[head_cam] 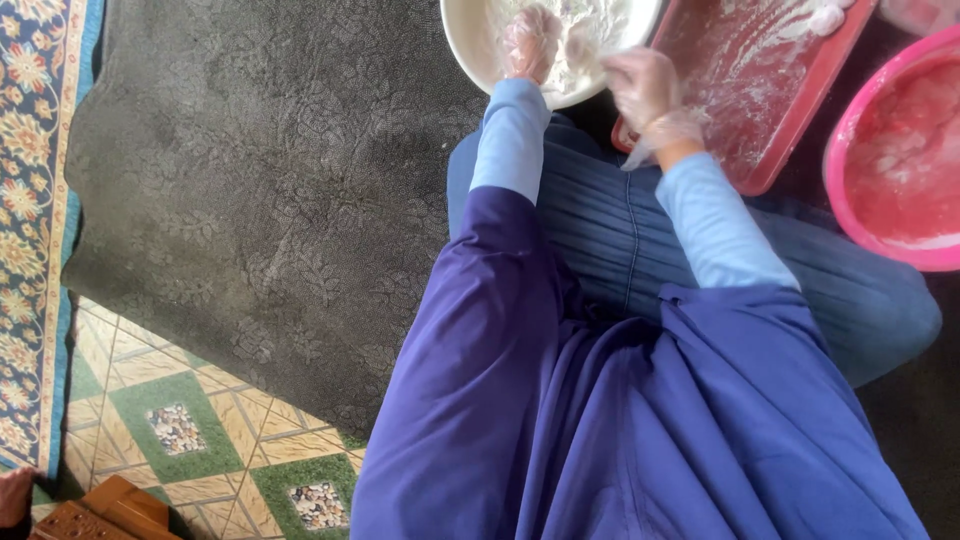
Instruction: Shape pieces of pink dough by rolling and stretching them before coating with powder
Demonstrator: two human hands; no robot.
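Both my hands wear thin clear plastic gloves. My left hand reaches into a cream bowl at the top edge, its fingers curled in white flour or dough. My right hand hovers at the bowl's right rim, fingers bent, close to the dough; what it holds is unclear. Light blue sleeves and a purple garment cover my arms. I sit on the floor with my knees under the bowl.
A red tray dusted with flour lies right of the bowl. A pink basin sits at the far right. A dark grey mat covers the floor, with a patterned rug at left and tiles below.
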